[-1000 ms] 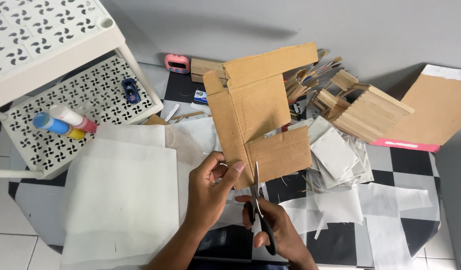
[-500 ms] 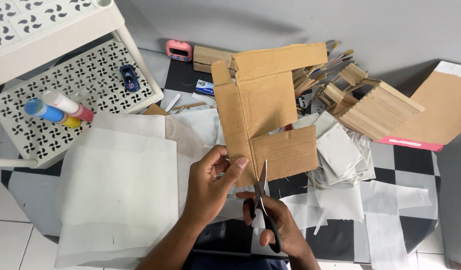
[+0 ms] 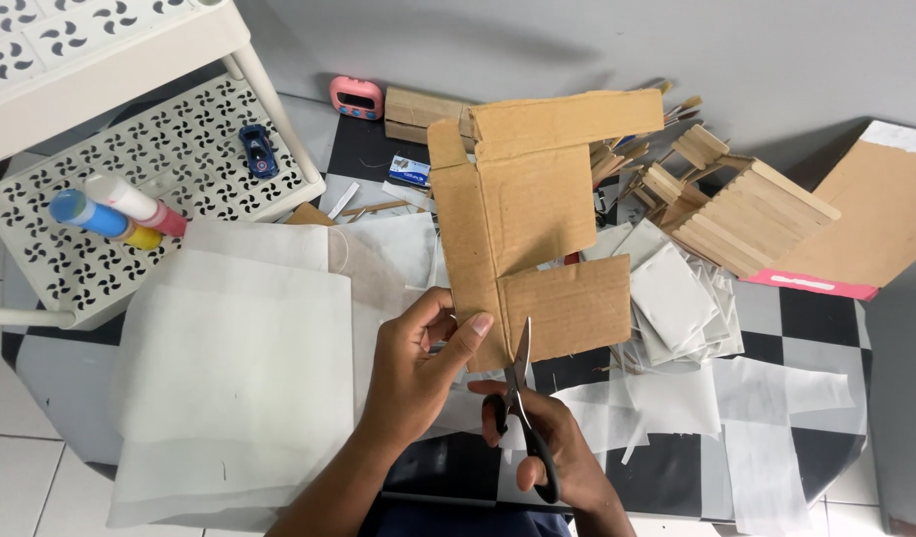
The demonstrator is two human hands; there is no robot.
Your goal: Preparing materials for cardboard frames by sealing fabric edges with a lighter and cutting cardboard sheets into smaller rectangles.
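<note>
Since the earlier frame, the cardboard piece (image 3: 532, 224) sits a little higher and more upright, with the scissors (image 3: 525, 413) now at its lower edge. At the upper left of the frame stands a white perforated plastic shelf rack (image 3: 50, 264); on its lower tier lie coloured glue bottles (image 3: 115, 211) and a small blue toy car (image 3: 258, 149). Below it, large white paper sheets (image 3: 239, 388) cover a black-and-white checkered tabletop (image 3: 821, 323). At lower centre the left hand (image 3: 418, 363) pinches the cardboard's bottom left corner, grip closed on it. Just right, the right hand (image 3: 547, 447) is closed through the scissors' handles, blades pointing up. Farther up sits a pink timer (image 3: 357, 97). To the right lie white squares (image 3: 671, 298), a wooden stick structure (image 3: 736, 209) and a brown envelope (image 3: 870, 224). Grey wall runs along the top.
</note>
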